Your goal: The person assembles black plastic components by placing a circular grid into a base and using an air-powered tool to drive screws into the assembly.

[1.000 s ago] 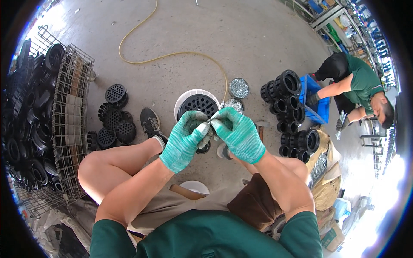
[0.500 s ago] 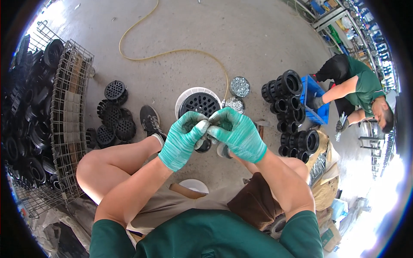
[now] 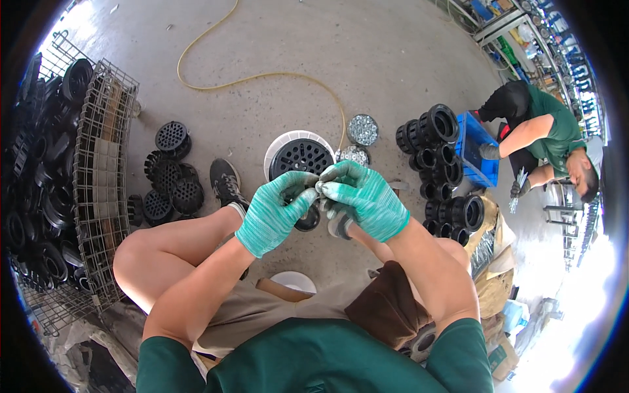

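Observation:
My left hand and my right hand, both in green knit gloves with grey fingertips, meet in front of me. Their thumbs and forefingers are pinched together around something small that the fingers mostly hide. Just beyond them, a round black slotted grate rests on a white bucket. A dark rounded piece shows partly below the hands. Close to the bucket stand a round container of small metal parts and another container of silvery pieces.
Black slotted plastic drains lie left of my foot. A wire cage holds many black parts. Black ring fittings are stacked at right, beside a blue crate where a co-worker crouches. A yellow hose crosses the floor.
My hands have shifted slightly, with the right fingertips lifted a little and the pinch kept. The co-worker's gloved hand has moved up out of the blue crate to its rim.

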Action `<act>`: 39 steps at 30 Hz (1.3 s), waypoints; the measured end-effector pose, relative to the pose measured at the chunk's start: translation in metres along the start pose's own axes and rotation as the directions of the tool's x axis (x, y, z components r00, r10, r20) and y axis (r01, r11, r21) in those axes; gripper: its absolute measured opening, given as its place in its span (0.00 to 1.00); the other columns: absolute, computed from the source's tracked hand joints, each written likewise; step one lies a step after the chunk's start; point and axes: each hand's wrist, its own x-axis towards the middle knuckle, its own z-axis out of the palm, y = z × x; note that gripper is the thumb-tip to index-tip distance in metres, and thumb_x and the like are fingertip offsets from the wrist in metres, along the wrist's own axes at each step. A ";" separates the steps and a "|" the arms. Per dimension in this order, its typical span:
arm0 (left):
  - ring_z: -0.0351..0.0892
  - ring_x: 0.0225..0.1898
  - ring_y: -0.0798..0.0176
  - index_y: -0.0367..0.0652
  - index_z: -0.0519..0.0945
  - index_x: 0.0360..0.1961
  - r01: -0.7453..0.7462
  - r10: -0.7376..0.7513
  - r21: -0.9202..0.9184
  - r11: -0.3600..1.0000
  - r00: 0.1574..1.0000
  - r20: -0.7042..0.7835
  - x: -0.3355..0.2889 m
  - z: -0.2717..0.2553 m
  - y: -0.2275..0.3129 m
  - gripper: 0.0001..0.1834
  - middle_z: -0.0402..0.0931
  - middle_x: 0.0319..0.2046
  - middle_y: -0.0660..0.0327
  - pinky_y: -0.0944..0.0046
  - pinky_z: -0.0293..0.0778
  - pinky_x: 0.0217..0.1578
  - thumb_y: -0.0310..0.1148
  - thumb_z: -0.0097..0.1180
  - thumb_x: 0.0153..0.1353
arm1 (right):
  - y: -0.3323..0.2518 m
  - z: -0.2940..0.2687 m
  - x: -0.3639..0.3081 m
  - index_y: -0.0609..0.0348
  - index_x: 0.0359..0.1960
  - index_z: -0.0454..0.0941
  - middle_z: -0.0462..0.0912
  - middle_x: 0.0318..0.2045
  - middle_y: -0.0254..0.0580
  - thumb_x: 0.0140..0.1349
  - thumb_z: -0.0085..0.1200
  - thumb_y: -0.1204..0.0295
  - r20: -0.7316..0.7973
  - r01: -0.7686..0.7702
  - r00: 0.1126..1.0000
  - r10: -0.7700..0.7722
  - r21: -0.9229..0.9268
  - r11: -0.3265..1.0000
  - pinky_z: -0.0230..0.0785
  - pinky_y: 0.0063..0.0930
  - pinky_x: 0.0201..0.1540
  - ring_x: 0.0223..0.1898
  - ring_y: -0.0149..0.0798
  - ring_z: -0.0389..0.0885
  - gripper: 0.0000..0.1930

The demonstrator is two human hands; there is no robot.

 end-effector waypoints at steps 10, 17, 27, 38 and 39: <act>0.78 0.35 0.75 0.38 0.82 0.52 -0.019 0.020 0.024 1.000 0.999 -0.039 -0.001 -0.001 -0.009 0.13 0.83 0.37 0.64 0.72 0.76 0.36 0.28 0.62 0.69 | -0.003 0.002 0.005 0.61 0.51 0.75 0.83 0.37 0.37 0.65 0.65 0.69 0.024 -0.047 0.999 0.048 -0.023 0.999 0.78 0.22 0.37 0.35 0.28 0.82 0.16; 0.67 0.24 0.81 0.42 0.83 0.42 0.007 -0.021 -0.074 0.997 0.980 -0.198 0.010 -0.012 0.004 0.06 0.75 0.25 0.73 0.76 0.63 0.25 0.31 0.64 0.67 | -0.008 -0.035 0.036 0.63 0.48 0.76 0.83 0.35 0.42 0.72 0.56 0.64 -0.134 -0.051 0.991 0.030 -0.158 0.986 0.80 0.27 0.33 0.31 0.33 0.83 0.14; 0.65 0.20 0.80 0.43 0.80 0.40 0.230 -0.286 -0.206 0.951 0.907 -0.309 0.024 -0.033 0.015 0.07 0.73 0.24 0.72 0.76 0.60 0.21 0.31 0.65 0.65 | 0.282 -0.184 0.159 0.63 0.46 0.78 0.87 0.43 0.54 0.59 0.66 0.62 -0.473 -0.511 0.852 0.224 -0.660 0.551 0.80 0.45 0.42 0.39 0.50 0.87 0.20; 0.68 0.24 0.81 0.42 0.82 0.40 0.299 -0.350 -0.205 0.932 0.890 -0.293 0.035 -0.037 0.011 0.08 0.77 0.26 0.72 0.76 0.63 0.25 0.32 0.67 0.64 | 0.368 -0.205 0.185 0.63 0.52 0.74 0.85 0.46 0.60 0.61 0.59 0.55 -0.776 -0.629 0.624 0.094 -0.427 0.649 0.76 0.54 0.43 0.42 0.60 0.85 0.26; 0.68 0.24 0.80 0.41 0.82 0.40 0.302 -0.349 -0.190 0.934 0.884 -0.310 0.032 -0.040 0.012 0.08 0.78 0.27 0.72 0.76 0.63 0.26 0.31 0.66 0.64 | 0.332 -0.189 0.180 0.62 0.51 0.73 0.84 0.40 0.55 0.60 0.60 0.57 -0.687 -0.510 0.675 0.269 -0.170 0.843 0.76 0.49 0.36 0.34 0.55 0.83 0.24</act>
